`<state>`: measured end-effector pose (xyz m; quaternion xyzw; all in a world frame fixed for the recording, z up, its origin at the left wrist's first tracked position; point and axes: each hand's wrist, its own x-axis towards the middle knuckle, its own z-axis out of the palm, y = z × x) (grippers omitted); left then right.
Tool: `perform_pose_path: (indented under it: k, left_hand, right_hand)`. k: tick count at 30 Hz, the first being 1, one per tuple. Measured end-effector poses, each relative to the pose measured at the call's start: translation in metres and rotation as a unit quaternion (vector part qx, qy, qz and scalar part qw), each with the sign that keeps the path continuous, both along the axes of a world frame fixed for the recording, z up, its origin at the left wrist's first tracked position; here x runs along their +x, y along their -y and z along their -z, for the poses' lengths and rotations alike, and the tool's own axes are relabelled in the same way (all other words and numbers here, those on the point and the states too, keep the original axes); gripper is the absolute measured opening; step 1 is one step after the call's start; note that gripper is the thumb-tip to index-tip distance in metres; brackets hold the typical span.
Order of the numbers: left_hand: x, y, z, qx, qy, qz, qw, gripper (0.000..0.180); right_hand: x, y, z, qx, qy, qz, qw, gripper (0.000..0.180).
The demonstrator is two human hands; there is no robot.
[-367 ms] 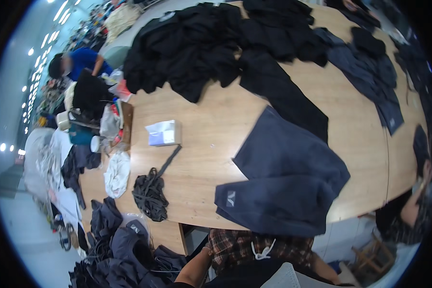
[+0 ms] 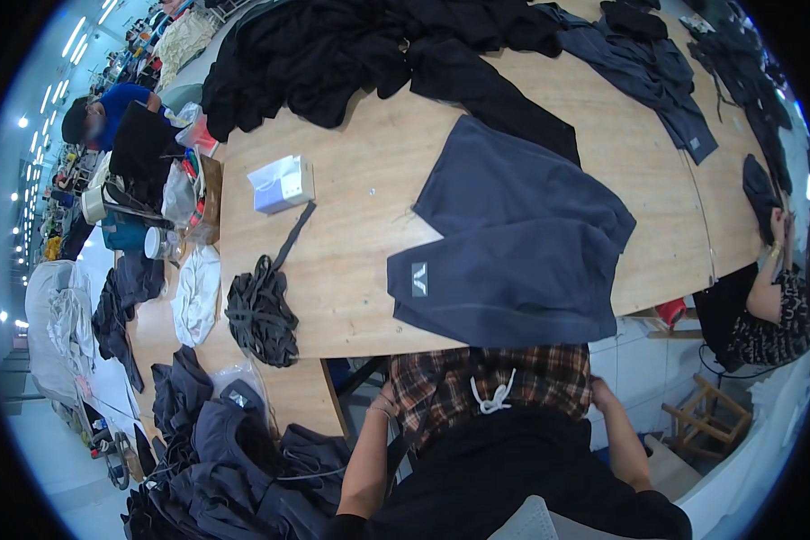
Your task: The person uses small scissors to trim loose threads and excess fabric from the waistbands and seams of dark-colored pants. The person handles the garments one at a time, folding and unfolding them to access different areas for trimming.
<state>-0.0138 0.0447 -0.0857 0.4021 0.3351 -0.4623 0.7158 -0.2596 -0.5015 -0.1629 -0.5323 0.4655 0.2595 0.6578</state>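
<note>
Both my arms hang down at the sides of the plaid shorts (image 2: 441,382) at my waist, which have a white drawstring tied in front. My left hand (image 2: 384,398) is against their left side, its fingers mostly hidden. On the other side my right hand (image 2: 599,393) touches the shorts' edge, and its fingers do not show clearly either. Ahead of me a pair of dark grey-blue trousers (image 2: 513,279) lies folded on the wooden table (image 2: 342,243), a small light patch on the near leg. Neither hand touches these trousers.
Black garments (image 2: 306,63) are heaped at the far side. A tissue box (image 2: 283,184) and a tangle of dark straps (image 2: 261,310) lie left. Dark clothes (image 2: 225,459) are piled at lower left. A wooden stool (image 2: 706,418) and a co-worker's arm (image 2: 769,279) are right.
The view has tilted downward, so the table and clothes sit higher and more of my body shows. The trousers still lie on the table. My arms remain at my sides.
</note>
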Motion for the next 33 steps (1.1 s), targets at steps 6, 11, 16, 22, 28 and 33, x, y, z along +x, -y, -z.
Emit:
perform_pose_path:
  k: [6,11,16,22,28,33]
  left_hand:
    - [-0.025,-0.090,0.030,0.320,0.306,0.290,0.848,0.046]
    - [0.020,-0.035,-0.176,0.233,0.273,0.254,0.898,0.037]
    - [0.086,0.014,-0.178,0.405,0.529,0.086,0.741,0.023]
    - [0.141,0.049,-0.150,0.392,0.521,0.065,0.756,0.032]
    - [0.147,0.061,-0.135,0.355,0.528,0.020,0.771,0.023]
    - [0.135,0.062,-0.138,0.343,0.560,0.076,0.750,0.015]
  right_hand:
    - [0.028,0.032,-0.073,-0.356,0.113,-0.089,0.923,0.020]
    - [0.102,-0.006,-0.208,-0.464,0.161,0.025,0.871,0.018]
    - [0.206,-0.030,-0.251,-0.447,0.373,0.092,0.808,0.017]
    - [0.271,-0.061,-0.261,-0.470,0.392,-0.054,0.789,0.020]
    - [0.261,-0.066,-0.250,-0.500,0.317,-0.098,0.800,0.026]
    - [0.250,-0.044,-0.238,-0.456,0.322,-0.119,0.821,0.027]
